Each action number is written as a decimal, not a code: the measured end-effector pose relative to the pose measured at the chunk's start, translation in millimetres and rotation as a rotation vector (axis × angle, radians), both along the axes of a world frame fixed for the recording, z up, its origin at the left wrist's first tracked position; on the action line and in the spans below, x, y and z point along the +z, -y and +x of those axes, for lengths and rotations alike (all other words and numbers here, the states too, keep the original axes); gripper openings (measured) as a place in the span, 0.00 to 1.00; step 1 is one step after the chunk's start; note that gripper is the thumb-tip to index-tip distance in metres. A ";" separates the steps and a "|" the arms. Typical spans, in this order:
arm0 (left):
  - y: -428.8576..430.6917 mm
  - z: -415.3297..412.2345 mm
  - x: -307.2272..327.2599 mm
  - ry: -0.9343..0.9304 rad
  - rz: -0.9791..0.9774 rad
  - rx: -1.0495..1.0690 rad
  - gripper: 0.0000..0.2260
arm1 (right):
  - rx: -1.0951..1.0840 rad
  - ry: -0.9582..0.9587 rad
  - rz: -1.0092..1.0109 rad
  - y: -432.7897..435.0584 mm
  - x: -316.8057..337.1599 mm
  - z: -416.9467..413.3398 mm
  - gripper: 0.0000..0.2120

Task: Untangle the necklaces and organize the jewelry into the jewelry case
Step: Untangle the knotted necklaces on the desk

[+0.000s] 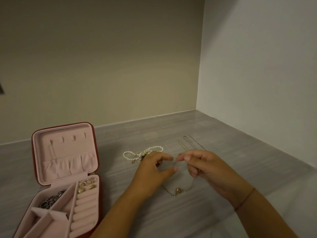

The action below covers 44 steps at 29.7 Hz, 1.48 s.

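— Where is the pendant necklace found?

— It is laid on the grey countertop, between the two wrists. Its gold pendant rests at the low point of the loop, and its fine chain is drawn up from there to the right hand.

— How are the hands held?

— The chain is pinched between the thumb and forefinger of the right hand, while the other fingers are curled over it. The left hand is held just beside it, almost tip to tip, with forefinger and thumb spread apart. No grip is seen there, and whether the chain is touched by those tips cannot be told.

— What is seen around them?

— A tangle of pearl strands, mixed with gold pieces, is partly covered by the left hand's knuckles. Two thin chains are stretched out straight, side by side, beyond the right hand. A thin band is worn on the right wrist.

— And the jewelry case?

— It is set well to the left, opened, its pink lid propped upright. Gold earrings are tucked at the top of the ring rolls, and a dark chain is heaped in the compartment beside them.
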State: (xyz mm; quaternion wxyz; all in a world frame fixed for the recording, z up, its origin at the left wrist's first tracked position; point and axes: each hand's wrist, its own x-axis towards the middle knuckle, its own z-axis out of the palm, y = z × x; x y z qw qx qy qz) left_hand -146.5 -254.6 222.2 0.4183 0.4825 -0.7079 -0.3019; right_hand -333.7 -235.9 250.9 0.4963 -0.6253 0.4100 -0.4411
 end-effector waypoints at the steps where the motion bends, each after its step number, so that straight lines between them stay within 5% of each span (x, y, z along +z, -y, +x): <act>1: -0.3 -3.3 2.9 -0.021 0.017 -0.087 0.09 | 0.011 -0.026 -0.019 -0.1 2.6 2.9 0.10; 6: -4.6 -16.2 31.1 -0.288 0.057 -0.121 0.04 | -0.041 0.014 -0.065 2.7 10.6 4.1 0.09; 14: 11.1 -13.7 77.7 -0.365 0.026 -0.031 0.04 | -0.108 0.083 0.024 -2.5 -20.9 4.4 0.11; 29: 55.9 -16.6 133.6 -0.124 -0.109 0.002 0.03 | -0.096 0.152 0.180 2.1 -39.7 10.3 0.05; 35: 89.3 -3.7 126.2 0.022 -0.083 0.093 0.04 | -0.293 0.067 0.186 -3.9 -42.0 8.4 0.06; 39: 110.2 13.2 108.9 0.103 0.023 0.088 0.03 | -0.469 -0.158 0.047 -4.6 -42.1 -2.5 0.07; 44: 121.5 30.2 91.0 0.232 0.128 -0.029 0.03 | -0.558 -0.039 0.029 -1.8 -39.2 -15.0 0.06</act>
